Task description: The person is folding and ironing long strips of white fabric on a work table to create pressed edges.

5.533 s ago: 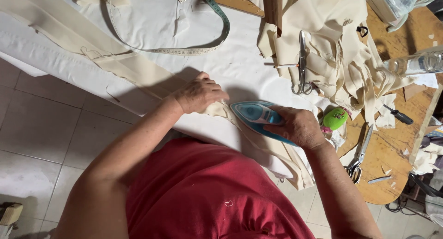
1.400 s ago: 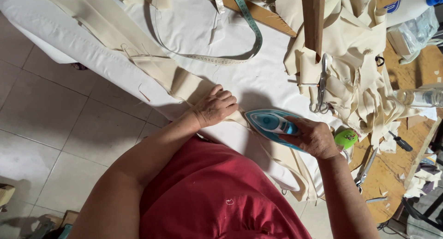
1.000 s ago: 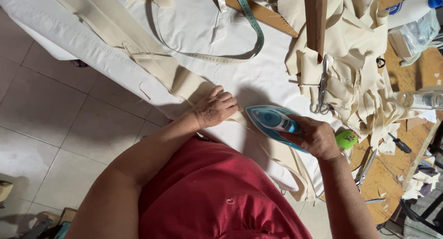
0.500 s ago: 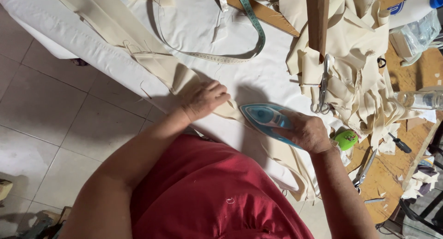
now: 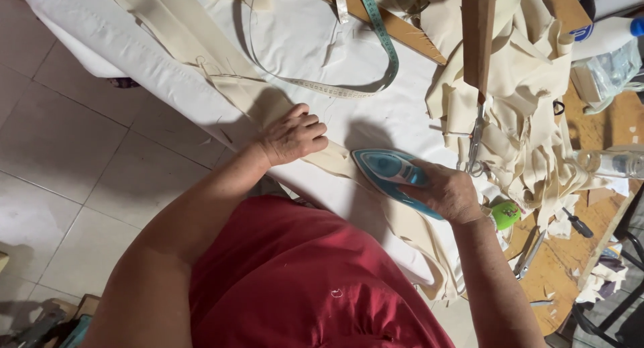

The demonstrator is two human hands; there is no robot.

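Right hand (image 5: pixel 448 193) is wrapped round the handle of the blue iron (image 5: pixel 391 174), fingers curled tight over the top, wrist bent a little, forearm coming up from bottom right. Firm closed grip, iron fully in hand. Iron sits flat on the cream fabric strip (image 5: pixel 339 161), nose pointing up-left toward the other hand.

Left hand (image 5: pixel 293 134) lies palm down on the same strip, just beside the iron's tip but apart from it. Fingers bent at the knuckles, tips pressing the cloth onto the white ironing surface (image 5: pixel 315 46). Nothing gripped there, just pinning the fabric flat. Left arm runs long & straight from bottom left, elbow out over the tiled floor (image 5: pixel 74 160).

Strip runs diagonally, from top left along the board's near edge, under the left hand, under the iron, then hangs off the board's edge at lower right.

Round abt: green measuring tape (image 5: pixel 376 59) looped on the board above the left hand. Big heap of cream offcuts (image 5: pixel 530 113) to the right of the iron, scissors (image 5: pixel 475 143) lying at its near side. Small green object (image 5: pixel 506 215) just right of the right wrist, can't tell what it is. Wooden table (image 5: pixel 590 126) beyond. Red shirt (image 5: pixel 295 281) fills the bottom centre.
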